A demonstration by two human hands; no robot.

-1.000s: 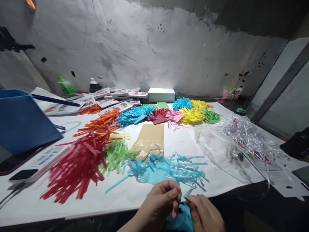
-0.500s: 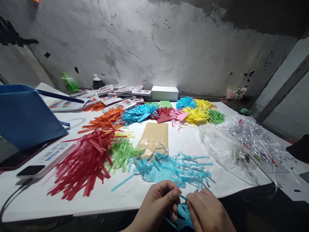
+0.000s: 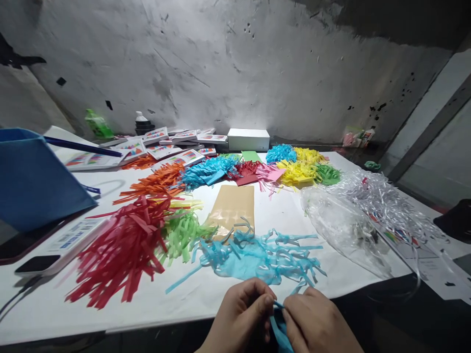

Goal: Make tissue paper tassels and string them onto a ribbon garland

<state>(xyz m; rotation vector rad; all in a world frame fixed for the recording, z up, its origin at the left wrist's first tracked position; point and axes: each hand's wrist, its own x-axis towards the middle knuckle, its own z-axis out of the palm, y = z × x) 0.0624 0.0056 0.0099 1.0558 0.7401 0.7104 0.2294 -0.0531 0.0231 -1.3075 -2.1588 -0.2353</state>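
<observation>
My left hand [image 3: 241, 316] and my right hand [image 3: 318, 326] meet at the table's near edge, both pinching a thin blue paper strip [image 3: 278, 323] between fingertips. The strip hangs down between the hands below the table edge. Just beyond the hands lies a pile of light blue fringed paper [image 3: 257, 255] on the white table sheet [image 3: 206, 299]. Left of that pile sit a green fringed bundle [image 3: 182, 233] and a large red fringed bundle [image 3: 123, 250].
A tan paper bag [image 3: 233, 206] lies mid-table. Orange, blue, red, pink, yellow and green fringe piles line the back. Clear plastic wrap and shredded film [image 3: 353, 220] fill the right. A blue bag [image 3: 35, 179], a phone [image 3: 37, 264], booklets and a white box [image 3: 248, 139] stand left and back.
My hands have closed together and the strip between them has shortened, now hanging lower between the fingers. The view has shifted slightly; the piles on the table have not moved.
</observation>
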